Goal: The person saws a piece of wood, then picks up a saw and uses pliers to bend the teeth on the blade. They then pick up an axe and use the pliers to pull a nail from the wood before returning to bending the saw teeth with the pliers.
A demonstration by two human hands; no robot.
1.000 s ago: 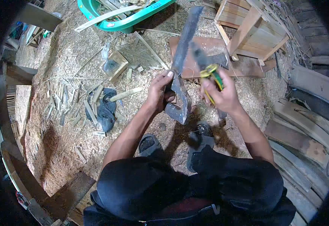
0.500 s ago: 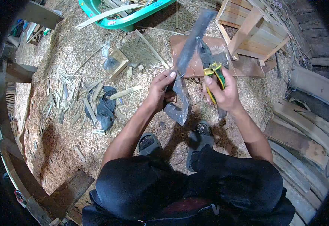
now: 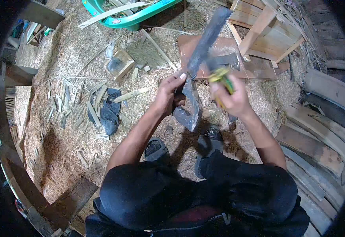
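Over the shavings-strewn floor point(image 3: 77, 51), a handsaw point(image 3: 200, 55) held aslant, with pliers point(image 3: 218, 75) beside it.
The saw's blade point(image 3: 212, 35) is probably thin and springy, its handle point(image 3: 195, 104) stiff and the safer hold; the left hand point(image 3: 167, 93) grips the handle's upper end, thumb on top. The right hand point(image 3: 235, 96) is closed around the pliers, likely compact, dense and rigid, best held by the grips; blur hides whether their tip touches the saw.
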